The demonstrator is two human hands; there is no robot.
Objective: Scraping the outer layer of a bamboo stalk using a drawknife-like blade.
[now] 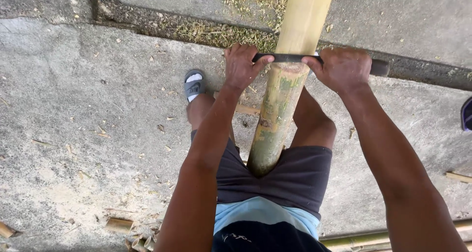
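A thick bamboo pole (282,99) runs from between my thighs up and away over the concrete; its near part is greenish, the far part scraped pale yellow. A dark blade (290,58) lies straight across the pole. My left hand (242,65) grips the blade's left end. My right hand (341,67) grips the right side, where a black handle (379,67) sticks out past the fist. Both arms are stretched forward.
A grey sandal (194,84) is on my left foot beside the pole. Bamboo shavings and offcuts (119,224) lie on the concrete at lower left. More bamboo poles (361,239) lie at lower right. A crack with dry grass (211,33) crosses the ground.
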